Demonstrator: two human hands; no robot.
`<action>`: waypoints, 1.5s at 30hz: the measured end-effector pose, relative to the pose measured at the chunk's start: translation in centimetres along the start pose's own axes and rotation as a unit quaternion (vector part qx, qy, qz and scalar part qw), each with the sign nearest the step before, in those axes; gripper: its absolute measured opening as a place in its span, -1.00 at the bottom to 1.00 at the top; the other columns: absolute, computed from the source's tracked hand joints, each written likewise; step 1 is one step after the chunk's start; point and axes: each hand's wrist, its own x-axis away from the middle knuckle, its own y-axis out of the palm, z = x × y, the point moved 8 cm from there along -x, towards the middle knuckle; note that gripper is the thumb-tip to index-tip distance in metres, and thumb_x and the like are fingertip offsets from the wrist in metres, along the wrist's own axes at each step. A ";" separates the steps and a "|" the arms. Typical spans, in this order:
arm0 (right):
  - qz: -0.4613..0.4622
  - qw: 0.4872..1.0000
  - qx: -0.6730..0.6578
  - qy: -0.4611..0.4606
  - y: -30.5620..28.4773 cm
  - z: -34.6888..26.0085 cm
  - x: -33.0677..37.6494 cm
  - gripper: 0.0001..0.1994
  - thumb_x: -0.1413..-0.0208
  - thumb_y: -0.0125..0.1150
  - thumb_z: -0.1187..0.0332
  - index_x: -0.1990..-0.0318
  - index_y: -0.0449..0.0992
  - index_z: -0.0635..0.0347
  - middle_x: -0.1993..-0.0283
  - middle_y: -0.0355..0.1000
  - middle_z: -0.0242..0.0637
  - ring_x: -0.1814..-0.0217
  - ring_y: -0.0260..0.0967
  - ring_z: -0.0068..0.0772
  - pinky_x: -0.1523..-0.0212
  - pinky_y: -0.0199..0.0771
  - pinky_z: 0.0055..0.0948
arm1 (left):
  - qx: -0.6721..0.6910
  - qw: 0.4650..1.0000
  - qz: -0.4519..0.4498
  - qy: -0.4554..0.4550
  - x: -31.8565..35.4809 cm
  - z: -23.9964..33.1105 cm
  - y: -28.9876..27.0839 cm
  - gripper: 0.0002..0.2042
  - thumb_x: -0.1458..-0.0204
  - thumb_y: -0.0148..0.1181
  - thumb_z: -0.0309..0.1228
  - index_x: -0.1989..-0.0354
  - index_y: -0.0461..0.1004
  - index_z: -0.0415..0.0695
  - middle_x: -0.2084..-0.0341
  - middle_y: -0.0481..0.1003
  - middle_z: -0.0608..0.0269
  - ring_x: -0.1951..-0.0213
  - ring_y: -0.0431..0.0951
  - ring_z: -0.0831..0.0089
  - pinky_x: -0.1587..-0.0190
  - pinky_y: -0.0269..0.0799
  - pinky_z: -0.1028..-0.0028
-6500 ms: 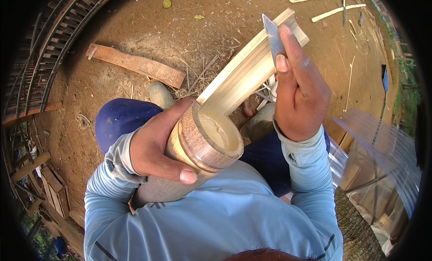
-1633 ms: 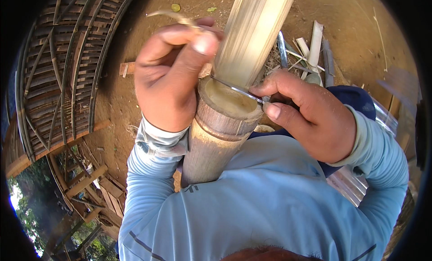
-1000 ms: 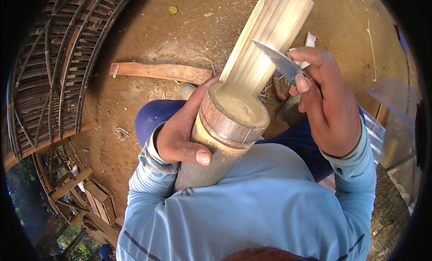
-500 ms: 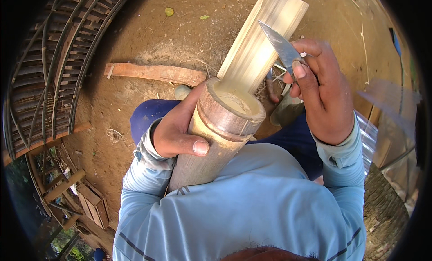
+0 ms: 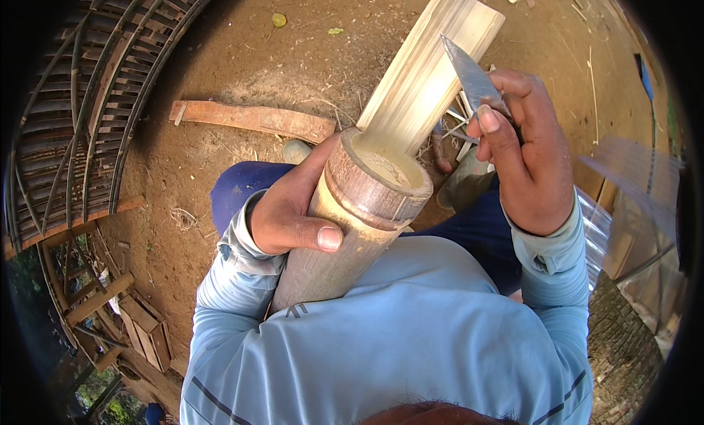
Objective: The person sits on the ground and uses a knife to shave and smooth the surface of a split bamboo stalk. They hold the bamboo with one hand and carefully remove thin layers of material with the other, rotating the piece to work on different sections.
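The bamboo (image 5: 330,253) leans against the shirt (image 5: 389,344), its near part whole and round. Past the rim (image 5: 387,190), one side seems already cut away, leaving a pale tongue (image 5: 433,66) that reaches outward; this looks like work part done, though how much is left I cannot tell. The left hand (image 5: 293,216) wraps the bamboo below the rim, thumb across its near side, fingers mostly hidden. Farther out, the right hand (image 5: 532,157) pinches the knife (image 5: 469,74), blade over the tongue; whether they touch is unclear. Beyond, a plank (image 5: 253,121) lies on the ground (image 5: 198,168).
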 end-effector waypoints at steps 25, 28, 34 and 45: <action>-0.027 0.999 0.010 0.020 0.9 0.5 0.3 -0.63 -0.41 0.03 0.26 -0.28 0.34 0.15 0.05 0.48 -0.14 0.29 0.51 -0.31 0.23 0.49 -0.40 | 0.001 1.000 0.013 -0.008 0.0 0.4 0.2 0.21 0.25 0.60 -0.11 -0.46 -0.12 -0.41 -0.34 0.22 -0.07 -0.38 0.19 0.18 -0.43 -0.03 0.25; -0.026 0.999 0.005 0.017 1.0 0.8 0.3 -0.63 -0.40 0.03 0.27 -0.28 0.33 0.13 0.10 0.49 -0.14 0.32 0.49 -0.31 0.25 0.47 -0.40 | 0.000 1.000 0.013 -0.016 -0.2 0.2 0.2 0.20 0.26 0.61 -0.11 -0.46 -0.11 -0.41 -0.34 0.23 -0.07 -0.38 0.19 0.18 -0.43 -0.03 0.25; -0.055 0.998 0.011 0.030 1.4 0.8 0.3 -0.61 -0.42 -0.04 0.36 -0.34 0.24 0.17 0.14 0.46 -0.22 0.39 0.31 -0.56 0.34 0.35 -0.57 | -0.002 1.000 0.008 -0.009 -0.1 0.4 0.1 0.21 0.26 0.61 -0.12 -0.46 -0.12 -0.41 -0.34 0.22 -0.07 -0.39 0.18 0.18 -0.43 -0.03 0.25; -0.048 0.999 -0.010 -0.021 1.8 0.0 0.4 -0.61 -0.41 -0.05 0.42 -0.35 0.25 0.19 -0.06 0.41 -0.17 0.22 0.38 -0.53 0.30 0.39 -0.57 | 0.000 1.000 -0.010 0.002 0.1 0.6 0.6 0.03 0.02 0.29 0.01 -0.46 -0.09 -0.42 -0.38 0.16 -0.13 -0.42 0.13 0.19 -0.44 -0.07 0.28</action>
